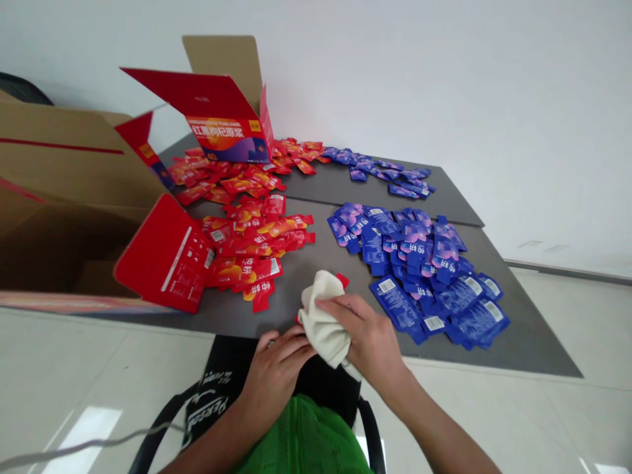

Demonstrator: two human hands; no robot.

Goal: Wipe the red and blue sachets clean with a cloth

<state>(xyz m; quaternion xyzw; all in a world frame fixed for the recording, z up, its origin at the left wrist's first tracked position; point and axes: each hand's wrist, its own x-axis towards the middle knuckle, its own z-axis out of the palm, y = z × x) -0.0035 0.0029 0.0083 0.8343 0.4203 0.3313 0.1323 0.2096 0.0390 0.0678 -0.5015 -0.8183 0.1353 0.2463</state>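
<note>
The head view shows the right hand (368, 329) with its thumb and fingers closed on a crumpled white cloth (320, 319). The cloth is just ahead and to the left of that hand, near the front edge of the gray table (533, 336). A bit of a red packet (343, 280) peeks out from under the cloth. The left hand (279, 365) is beside the cloth, at the table's edge, with its fingers bent toward it. I cannot tell if that hand is pinching something, as its fingertips are partly hidden. Ahead and to the left of the left hand is a messy pile of red packets (251, 247). More red ones lie past it, by a red box (224, 128) with its flaps up. A big open box (74, 217) is farther to the left. To the right of the right hand and ahead is a big blue pile (419, 263), with a smaller blue pile (390, 171) farther away.
</note>
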